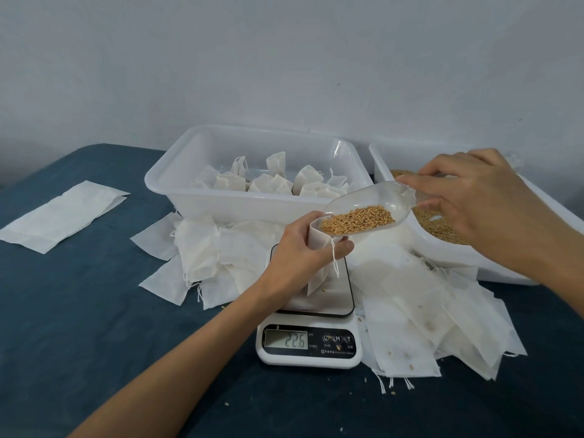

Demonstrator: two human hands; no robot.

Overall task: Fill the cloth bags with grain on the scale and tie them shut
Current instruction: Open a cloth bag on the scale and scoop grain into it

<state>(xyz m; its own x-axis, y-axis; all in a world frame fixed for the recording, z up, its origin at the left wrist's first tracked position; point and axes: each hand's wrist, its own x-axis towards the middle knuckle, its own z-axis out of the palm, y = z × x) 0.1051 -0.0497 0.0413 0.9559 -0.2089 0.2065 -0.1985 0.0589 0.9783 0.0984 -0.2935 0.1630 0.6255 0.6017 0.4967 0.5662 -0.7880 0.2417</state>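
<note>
Blue table (94, 311); scoop (363, 210) mouth tilted down-left into upright bag (319, 260).

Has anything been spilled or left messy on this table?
Yes. Loose grains lie scattered on the blue cloth near the scale, and some sit on the empty bags heaped untidily around it.

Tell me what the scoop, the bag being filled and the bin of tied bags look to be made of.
Scoop: clear, glossy plastic by the look; the grain shows through its wall.
Bag being filled: thin white matte fabric, possibly non-woven; it creases softly and has a string.
Bin of tied bags: translucent white plastic, smooth, with glare along its rim.
</note>
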